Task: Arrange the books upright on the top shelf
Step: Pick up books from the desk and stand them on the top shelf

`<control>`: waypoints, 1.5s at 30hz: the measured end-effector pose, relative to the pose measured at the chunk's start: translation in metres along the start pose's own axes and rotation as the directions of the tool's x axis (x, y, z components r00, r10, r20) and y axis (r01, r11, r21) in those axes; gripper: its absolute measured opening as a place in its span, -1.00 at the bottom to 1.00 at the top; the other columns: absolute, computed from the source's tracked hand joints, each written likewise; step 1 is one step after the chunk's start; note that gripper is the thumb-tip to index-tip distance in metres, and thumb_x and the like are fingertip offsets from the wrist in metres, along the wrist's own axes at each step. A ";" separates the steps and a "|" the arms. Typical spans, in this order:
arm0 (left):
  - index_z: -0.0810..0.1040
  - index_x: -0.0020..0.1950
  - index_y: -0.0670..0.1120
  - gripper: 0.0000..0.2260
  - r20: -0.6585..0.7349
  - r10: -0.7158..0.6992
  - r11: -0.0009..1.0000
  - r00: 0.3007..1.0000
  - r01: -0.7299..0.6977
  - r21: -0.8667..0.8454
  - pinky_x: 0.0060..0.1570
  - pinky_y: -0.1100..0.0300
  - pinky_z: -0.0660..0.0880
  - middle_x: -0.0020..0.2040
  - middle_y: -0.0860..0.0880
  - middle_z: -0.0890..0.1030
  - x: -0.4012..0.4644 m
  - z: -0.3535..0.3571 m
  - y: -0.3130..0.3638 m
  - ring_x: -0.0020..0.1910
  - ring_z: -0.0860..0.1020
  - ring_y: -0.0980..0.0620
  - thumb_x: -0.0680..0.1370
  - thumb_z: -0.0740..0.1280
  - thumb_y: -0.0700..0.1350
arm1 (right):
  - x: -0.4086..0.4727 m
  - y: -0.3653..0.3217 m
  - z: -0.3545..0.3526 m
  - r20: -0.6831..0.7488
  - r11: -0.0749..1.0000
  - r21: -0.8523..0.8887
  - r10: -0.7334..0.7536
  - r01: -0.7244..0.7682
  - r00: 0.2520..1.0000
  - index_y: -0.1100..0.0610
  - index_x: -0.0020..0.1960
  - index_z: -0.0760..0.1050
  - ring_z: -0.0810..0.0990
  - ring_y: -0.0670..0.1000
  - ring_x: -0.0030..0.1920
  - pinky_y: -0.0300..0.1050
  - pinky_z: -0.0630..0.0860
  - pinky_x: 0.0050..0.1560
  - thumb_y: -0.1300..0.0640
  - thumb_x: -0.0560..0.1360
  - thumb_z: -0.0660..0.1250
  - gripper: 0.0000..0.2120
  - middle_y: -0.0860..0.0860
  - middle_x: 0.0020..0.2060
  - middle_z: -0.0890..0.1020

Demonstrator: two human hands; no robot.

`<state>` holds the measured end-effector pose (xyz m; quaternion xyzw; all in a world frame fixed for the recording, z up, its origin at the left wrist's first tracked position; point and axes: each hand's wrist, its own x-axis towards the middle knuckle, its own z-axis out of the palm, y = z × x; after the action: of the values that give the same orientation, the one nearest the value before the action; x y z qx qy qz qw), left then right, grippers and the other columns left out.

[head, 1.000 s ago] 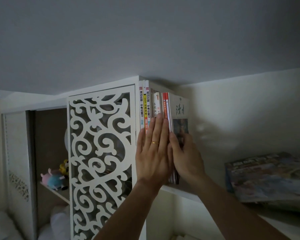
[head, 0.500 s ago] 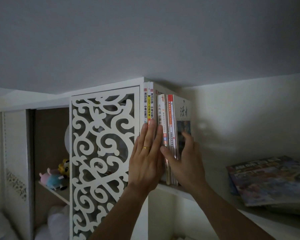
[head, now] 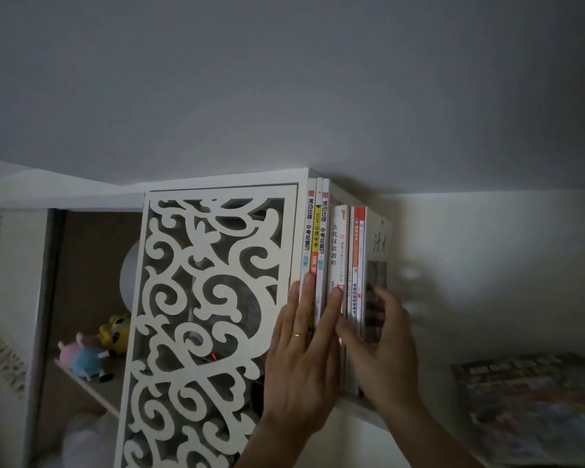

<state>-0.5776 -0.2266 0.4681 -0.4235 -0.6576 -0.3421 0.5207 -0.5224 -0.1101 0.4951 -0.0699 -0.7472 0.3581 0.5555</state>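
Note:
Several books (head: 338, 244) stand upright at the left end of the top shelf (head: 362, 408), spines facing me, tight against the white carved side panel (head: 213, 319). My left hand (head: 301, 359), with a gold ring, lies flat with straight fingers against the lower spines of the leftmost books. My right hand (head: 382, 349) holds the rightmost books, thumb on the spines and fingers curled round the outer cover of the last book (head: 379, 251). A stack of magazines (head: 534, 400) lies flat on the same shelf at the right.
The ceiling sits just above the book tops. Left of the carved panel is an open compartment with plush toys (head: 88, 352) on a lower shelf. The white wall (head: 487, 282) backs the shelf between the upright books and the flat stack.
My left hand has slid down and left along the spines, uncovering more of them. My right hand has stayed on the rightmost books. The view has shifted slightly.

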 end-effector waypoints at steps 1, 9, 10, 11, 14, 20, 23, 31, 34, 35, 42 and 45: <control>0.18 0.65 -0.07 -0.49 -0.004 -0.002 1.000 1.000 0.002 0.015 0.52 -0.19 0.28 0.68 -0.15 0.02 0.000 -0.001 0.001 0.66 0.04 -0.15 0.70 0.14 -0.06 | 0.002 0.000 -0.002 0.007 1.000 0.007 0.001 -0.001 1.000 -0.22 0.45 0.31 0.56 -0.09 0.23 0.13 0.60 0.19 -0.35 0.34 0.46 -0.26 -0.21 0.28 0.52; 0.24 0.64 -0.05 -0.48 0.050 -0.075 0.977 0.996 0.064 0.201 0.47 -0.16 0.32 0.65 -0.19 0.18 0.007 -0.016 0.014 0.62 0.19 -0.14 0.69 0.19 0.05 | -0.002 -0.009 -0.023 0.010 0.996 0.090 0.005 -0.005 1.000 -0.15 0.30 0.50 0.62 -0.21 0.11 -0.20 0.59 0.12 -0.26 0.40 0.44 -0.49 -0.20 0.14 0.64; 0.27 0.63 -0.09 -0.47 0.040 -0.071 0.973 0.997 0.060 0.222 0.43 -0.15 0.37 0.59 -0.21 0.29 0.009 -0.018 0.017 0.55 0.30 -0.15 0.68 0.24 0.03 | -0.003 -0.010 -0.025 0.025 0.999 0.046 -0.014 0.013 1.000 -0.14 0.33 0.48 0.60 -0.23 0.12 -0.19 0.58 0.12 -0.26 0.39 0.46 -0.45 -0.22 0.15 0.63; 0.29 0.61 -0.13 -0.46 0.042 -0.072 0.972 0.997 0.060 0.228 0.35 -0.11 0.45 0.51 -0.22 0.39 0.010 -0.019 0.021 0.44 0.40 -0.15 0.66 0.29 -0.01 | -0.003 -0.011 -0.026 0.059 1.000 -0.005 -0.027 0.027 0.998 -0.16 0.37 0.45 0.59 -0.23 0.14 -0.18 0.57 0.14 -0.28 0.38 0.45 -0.40 -0.23 0.17 0.62; 0.37 0.56 -0.19 -0.39 0.125 -0.163 0.976 0.979 0.141 0.166 0.02 0.04 0.67 0.29 -0.18 0.57 0.012 -0.018 0.037 0.15 0.61 -0.09 0.54 0.45 -0.11 | 0.000 -0.010 -0.025 0.126 0.994 -0.085 -0.064 0.075 0.990 -0.18 0.42 0.39 0.60 -0.18 0.20 -0.03 0.61 0.21 -0.33 0.43 0.38 -0.40 -0.22 0.23 0.61; 0.35 0.53 -0.22 -0.30 0.189 -0.312 0.950 0.931 0.309 0.049 0.12 -0.09 0.64 0.38 -0.23 0.48 0.011 -0.006 0.063 0.25 0.59 -0.20 0.44 0.54 -0.18 | -0.004 -0.004 -0.030 0.197 0.997 -0.032 -0.061 0.069 0.978 -0.19 0.46 0.36 0.60 -0.17 0.24 0.04 0.61 0.25 -0.30 0.51 0.34 -0.43 -0.21 0.30 0.59; -0.08 0.68 -0.17 -0.26 0.210 -0.403 0.913 0.891 0.407 0.025 0.58 -0.07 0.20 0.66 -0.14 0.01 0.015 -0.007 0.075 0.64 0.07 -0.12 0.64 0.31 -0.19 | 0.000 -0.012 -0.037 0.243 1.000 0.000 -0.021 0.022 0.970 -0.23 0.38 0.40 0.61 -0.21 0.16 -0.19 0.61 0.15 -0.31 0.45 0.37 -0.46 -0.26 0.23 0.60; 0.46 0.47 0.00 -0.66 0.106 -0.600 0.712 0.793 0.589 -0.382 0.48 0.17 0.37 0.40 0.11 0.47 0.032 -0.015 0.080 0.42 0.40 0.18 0.69 0.22 -0.12 | 0.004 -0.023 -0.046 0.289 0.992 -0.096 -0.047 0.078 0.956 -0.01 0.54 0.29 0.58 -0.02 0.27 0.02 0.54 0.30 -0.16 0.49 0.42 -0.31 -0.03 0.30 0.59; 0.39 0.43 -0.03 -0.70 0.183 -0.644 0.661 0.743 0.660 -0.356 0.40 0.09 0.44 0.36 0.05 0.46 0.044 -0.016 0.083 0.33 0.45 0.09 0.70 0.19 -0.04 | -0.001 -0.022 -0.050 0.273 0.990 -0.105 -0.058 0.089 0.960 0.04 0.56 0.27 0.57 -0.02 0.28 -0.06 0.52 0.29 -0.04 0.55 0.36 -0.37 -0.04 0.30 0.57; 0.37 0.42 -0.02 -0.71 0.217 -0.647 0.645 0.731 0.676 -0.357 0.36 0.06 0.48 0.35 0.06 0.48 0.048 -0.012 0.083 0.31 0.49 0.08 0.71 0.17 -0.02 | -0.002 -0.022 -0.051 0.269 0.990 -0.106 -0.061 0.092 0.961 0.04 0.55 0.28 0.58 -0.05 0.26 -0.07 0.53 0.28 0.02 0.57 0.36 -0.41 -0.07 0.28 0.58; 0.58 0.19 0.00 -0.79 0.258 -0.704 0.573 0.662 0.743 -0.345 -0.02 0.30 0.54 0.10 0.06 0.69 0.054 -0.010 0.065 -0.02 0.62 0.10 0.66 0.29 0.08 | 0.004 -0.021 -0.043 0.275 0.992 -0.076 -0.074 0.099 0.959 -0.16 0.55 0.28 0.60 -0.10 0.24 -0.06 0.54 0.30 -0.03 0.59 0.36 -0.44 -0.12 0.31 0.59; 0.68 0.10 0.06 -0.84 0.142 -0.725 0.599 0.674 0.719 -0.351 -0.02 0.33 0.57 -0.10 0.21 0.69 0.046 -0.021 0.067 -0.12 0.65 0.21 0.61 0.39 0.08 | 0.003 -0.013 -0.047 0.272 0.999 -0.011 -0.044 0.049 0.961 -0.16 0.53 0.32 0.59 -0.24 0.22 -0.13 0.57 0.25 -0.09 0.57 0.35 -0.45 -0.23 0.26 0.60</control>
<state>-0.5123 -0.2087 0.5185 -0.2109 -0.6892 -0.6463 0.2506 -0.4785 -0.0971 0.5112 -0.0076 -0.8209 0.3446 0.4553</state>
